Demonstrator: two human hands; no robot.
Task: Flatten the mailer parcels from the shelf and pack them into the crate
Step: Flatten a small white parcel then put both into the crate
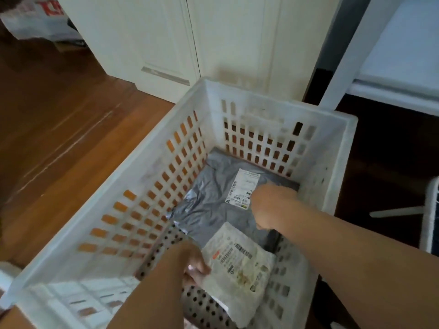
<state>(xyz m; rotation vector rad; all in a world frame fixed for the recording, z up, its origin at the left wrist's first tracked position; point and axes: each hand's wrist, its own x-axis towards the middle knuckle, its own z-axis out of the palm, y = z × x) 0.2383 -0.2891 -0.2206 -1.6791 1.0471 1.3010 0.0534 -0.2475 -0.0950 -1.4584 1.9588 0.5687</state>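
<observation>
The white crate (152, 200) is standing on the wooden floor (59, 115), and both arms are reaching down into it. Its slotted walls are high, so the hands are working from above, and this wall height is probably the main thing that is limiting how they can move.

The grey mailer (213, 198) is lying flat on the crate bottom, against the far corner, with its white label (242, 188) facing up. I think it is placed there so that the near part stays free for the next parcel. The right hand (270, 205) is resting on the grey mailer beside the label, seemingly pressing it down to keep it flat. Its fingers are bending under the knuckles, and I cannot tell if they are pinching the film or only pushing.

The white mailer (237, 274) is lying nearer, with its top edge overlapping the grey one. The left hand (194, 264) is holding its left edge, with the fingers curling around it, probably to slide it into position beside the grey parcel.

Around the crate, white cabinet doors (166, 39) are standing behind it, a white shelf frame (351, 43) is rising at the right, and a plastic bag (40, 17) is lying far left on the floor.
</observation>
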